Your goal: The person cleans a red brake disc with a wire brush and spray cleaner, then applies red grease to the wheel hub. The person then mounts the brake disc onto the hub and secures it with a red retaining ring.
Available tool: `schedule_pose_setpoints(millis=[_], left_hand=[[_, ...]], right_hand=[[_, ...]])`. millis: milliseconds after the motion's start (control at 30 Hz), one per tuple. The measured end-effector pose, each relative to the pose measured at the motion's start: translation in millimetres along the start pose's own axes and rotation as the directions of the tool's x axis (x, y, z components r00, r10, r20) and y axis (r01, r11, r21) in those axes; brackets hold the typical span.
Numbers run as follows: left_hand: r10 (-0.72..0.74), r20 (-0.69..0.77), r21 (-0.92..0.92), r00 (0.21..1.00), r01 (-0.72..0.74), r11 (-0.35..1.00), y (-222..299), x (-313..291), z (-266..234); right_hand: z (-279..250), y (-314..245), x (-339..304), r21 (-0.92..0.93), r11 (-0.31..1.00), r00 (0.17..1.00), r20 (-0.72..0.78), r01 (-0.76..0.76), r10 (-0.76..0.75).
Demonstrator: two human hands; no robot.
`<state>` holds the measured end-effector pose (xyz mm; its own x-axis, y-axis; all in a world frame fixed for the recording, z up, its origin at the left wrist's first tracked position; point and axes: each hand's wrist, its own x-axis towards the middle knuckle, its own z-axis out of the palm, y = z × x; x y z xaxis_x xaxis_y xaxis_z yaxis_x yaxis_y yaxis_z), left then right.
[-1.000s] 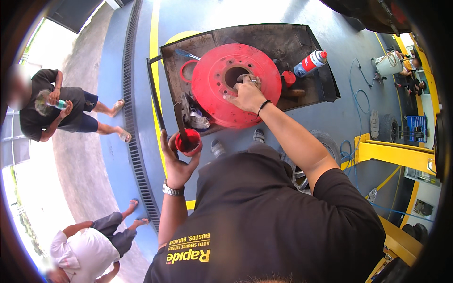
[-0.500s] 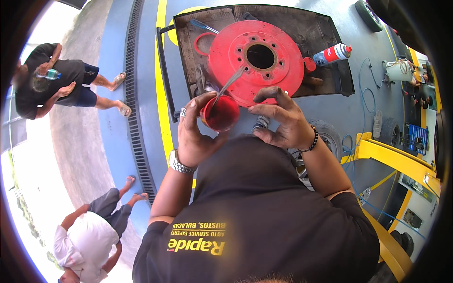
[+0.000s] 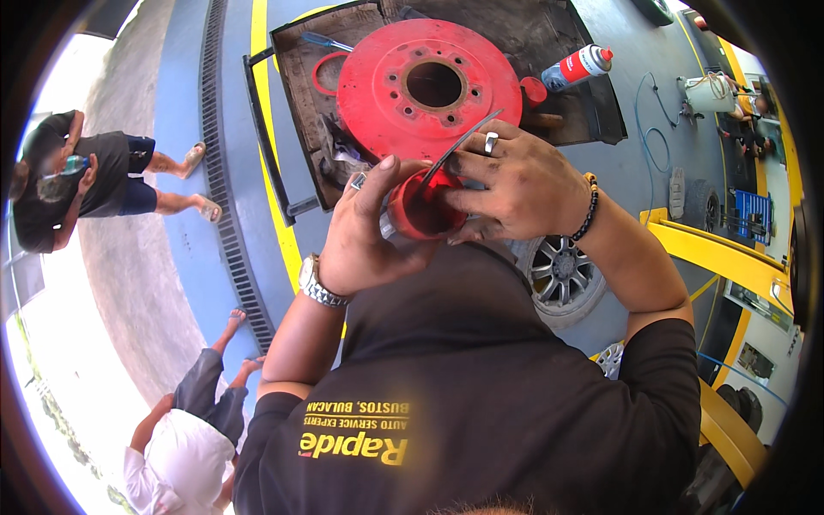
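My left hand point(image 3: 356, 232) is wrapped round a small red cup point(image 3: 421, 225), its thumb near the rim. A thin dark strip point(image 3: 441, 158) leans out of the cup toward the upper right. My right hand point(image 3: 519, 184) is closed at the cup's right side, fingertips at the rim and thumb below, with the strip passing by its fingers. What lies inside the cup is mostly hidden. Just beyond both hands lies a red-painted brake drum point(image 3: 369, 81) with a round centre hole and several bolt holes.
The drum rests on a dark worn tray point(image 3: 296, 81) with a screwdriver point(image 3: 326, 41), red ring point(image 3: 319, 75) and red cap point(image 3: 533, 90). A spray can point(image 3: 577, 69) lies right. A wheel point(image 3: 562, 279) and yellow lift arm point(image 3: 717, 249) stand right; two people are left.
My right hand has come in from apart on the right and closed at the cup. The cup has shifted slightly right, and the strip now leans farther right. The view has shifted.
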<state>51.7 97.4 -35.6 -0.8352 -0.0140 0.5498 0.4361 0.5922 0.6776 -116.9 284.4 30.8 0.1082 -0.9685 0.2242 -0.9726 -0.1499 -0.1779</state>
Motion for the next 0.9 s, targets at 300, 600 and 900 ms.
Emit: schedule_pose_setpoints(millis=[300,600,900], left_hand=[[-0.009,0.003,0.100,1.000,0.008,0.995,1.1,-0.5,5.1],[-0.142,-0.082,-0.060,0.987,0.137,0.989,-9.3,-21.3,6.9],[-0.349,-0.210,-0.062,0.913,0.344,0.937,-31.1,-80.4,-9.4]], right_hand=[[-6.3,-2.3,-1.0,0.138,0.985,0.992,0.082,-0.104,0.093],[17.7,-6.2,-5.9,0.383,0.895,0.964,-0.037,-0.229,0.262],[85.1,69.9,-23.2,0.690,0.007,0.477,0.494,-0.724,0.727]])
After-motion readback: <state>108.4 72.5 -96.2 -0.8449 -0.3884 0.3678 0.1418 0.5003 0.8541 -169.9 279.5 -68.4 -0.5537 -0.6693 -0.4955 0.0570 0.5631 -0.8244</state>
